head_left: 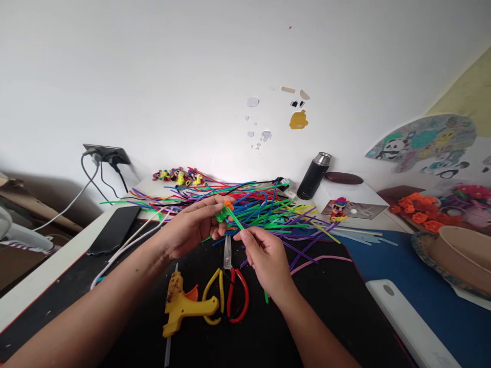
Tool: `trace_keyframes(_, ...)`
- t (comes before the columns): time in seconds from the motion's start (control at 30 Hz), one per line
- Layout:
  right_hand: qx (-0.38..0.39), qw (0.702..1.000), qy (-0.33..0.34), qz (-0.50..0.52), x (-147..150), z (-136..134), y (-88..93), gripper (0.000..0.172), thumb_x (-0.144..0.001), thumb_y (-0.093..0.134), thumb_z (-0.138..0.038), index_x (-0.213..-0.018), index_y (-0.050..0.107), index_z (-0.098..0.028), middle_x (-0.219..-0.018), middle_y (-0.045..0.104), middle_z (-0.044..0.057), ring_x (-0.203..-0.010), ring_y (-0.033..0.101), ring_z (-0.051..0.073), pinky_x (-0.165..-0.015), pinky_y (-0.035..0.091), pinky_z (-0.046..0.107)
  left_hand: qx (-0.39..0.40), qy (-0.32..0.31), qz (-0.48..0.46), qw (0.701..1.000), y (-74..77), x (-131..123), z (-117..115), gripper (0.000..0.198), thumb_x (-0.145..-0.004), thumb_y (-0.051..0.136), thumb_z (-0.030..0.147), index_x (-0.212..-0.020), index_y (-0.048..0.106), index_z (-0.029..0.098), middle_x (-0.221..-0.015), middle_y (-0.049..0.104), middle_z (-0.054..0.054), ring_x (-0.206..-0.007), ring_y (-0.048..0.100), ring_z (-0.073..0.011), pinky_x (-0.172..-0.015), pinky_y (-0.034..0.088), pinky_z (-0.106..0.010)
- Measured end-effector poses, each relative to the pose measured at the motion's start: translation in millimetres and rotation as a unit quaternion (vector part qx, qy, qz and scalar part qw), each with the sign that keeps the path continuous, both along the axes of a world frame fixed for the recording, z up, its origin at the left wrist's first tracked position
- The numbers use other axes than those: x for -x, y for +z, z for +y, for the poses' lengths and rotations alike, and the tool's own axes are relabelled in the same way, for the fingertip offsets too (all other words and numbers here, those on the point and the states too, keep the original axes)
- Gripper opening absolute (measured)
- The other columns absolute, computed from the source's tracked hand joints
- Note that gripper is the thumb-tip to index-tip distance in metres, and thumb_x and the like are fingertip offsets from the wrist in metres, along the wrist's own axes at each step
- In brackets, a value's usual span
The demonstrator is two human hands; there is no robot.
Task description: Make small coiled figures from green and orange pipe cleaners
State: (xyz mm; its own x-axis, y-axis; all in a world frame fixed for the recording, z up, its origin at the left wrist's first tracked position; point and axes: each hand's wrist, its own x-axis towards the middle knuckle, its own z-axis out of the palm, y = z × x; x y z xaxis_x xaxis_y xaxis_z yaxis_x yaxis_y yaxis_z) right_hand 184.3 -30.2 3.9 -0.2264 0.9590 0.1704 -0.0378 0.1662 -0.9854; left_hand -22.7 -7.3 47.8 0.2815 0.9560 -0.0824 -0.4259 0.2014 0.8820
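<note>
Held work and its axis. A small green chenille bundle [221, 215] with an orange chenille tip [228, 205] was at the fingertips of the person's left hand [199, 222], gripped between thumb and fingers, above the near edge of the pile of pipe cleaners [264, 207]. From the bundle a straight green chenille stem [236, 220] slanted down and to the right, its long axis running toward the person's right hand [270, 260]. The right thumb and forefinger were pinched together on the stem's lower end, so that the bundle lay up and to the left of those fingertips, with a short length of stem bridging the two hands. The left hand was the nearer to the bundle, in direct contact with it; the right met only the stem. Whether the stem was fixed to the bundle or merely lay against it could not be told. Below the hands, the scissors [227, 254] lay on the black mat [322, 306] with their blades pointing away from the person, beside a yellow glue gun [176, 309]; neither hand touched these tools.
</note>
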Motion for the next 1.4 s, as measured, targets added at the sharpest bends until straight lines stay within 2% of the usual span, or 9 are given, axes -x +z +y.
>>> trace_keyframes(0.37, -0.004, 1.0, -0.006, -0.011, 0.3, -0.6, -0.8, 0.051, -0.099, 0.067, -0.067, -0.087, 0.082, -0.019, -0.052, 0.044, -0.005, -0.047, 0.039, 0.013, -0.049, 0.029, 0.028, -0.001, -0.004, 0.008, 1.0, 2.4, -0.6, -1.6, 0.031, -0.089, 0.089, 0.03, -0.116, 0.083, 0.016, -0.075, 0.072, -0.004, -0.063, 0.07, -0.0166, -0.051, 0.051, -0.022)
trace_keyframes(0.67, -0.01, 1.0, -0.005, -0.022, 0.2, 0.7, -3.5, 0.045, -0.101, 0.066, -0.06, -0.088, 0.081, -0.019, -0.055, 0.046, -0.005, -0.049, 0.042, 0.014, -0.051, 0.032, 0.028, -0.002, -0.012, 0.023, 1.0, 4.2, -2.2, -2.1, 0.037, -0.085, 0.093, 0.036, -0.116, 0.083, 0.018, -0.072, 0.07, -0.003, -0.06, 0.068, -0.0159, -0.05, 0.051, -0.021)
trace_keyframes(1.2, -0.032, 0.999, -0.001, -0.044, -0.1, 0.2, -6.5, 0.043, -0.103, 0.064, -0.055, -0.09, 0.084, -0.019, -0.058, 0.047, -0.004, -0.05, 0.041, 0.013, -0.053, 0.035, 0.028, -0.012, -0.002, 0.049, 0.999, 0.0, -0.4, -1.8, 0.036, -0.087, 0.09, 0.034, -0.117, 0.08, 0.016, -0.075, 0.069, -0.003, -0.06, 0.067, -0.0158, -0.048, 0.048, -0.02)
trace_keyframes(1.4, -0.032, 0.998, 0.001, -0.053, 0.2, -0.1, -5.8, 0.042, -0.103, 0.063, -0.054, -0.091, 0.084, -0.02, -0.059, 0.048, -0.004, -0.051, 0.045, 0.014, -0.053, 0.036, 0.028, -0.01, 0.0, 0.048, 0.999, -0.8, -0.2, -1.3, 0.033, -0.088, 0.088, 0.031, -0.117, 0.08, 0.016, -0.073, 0.068, -0.003, -0.059, 0.067, -0.0158, -0.047, 0.047, -0.02)
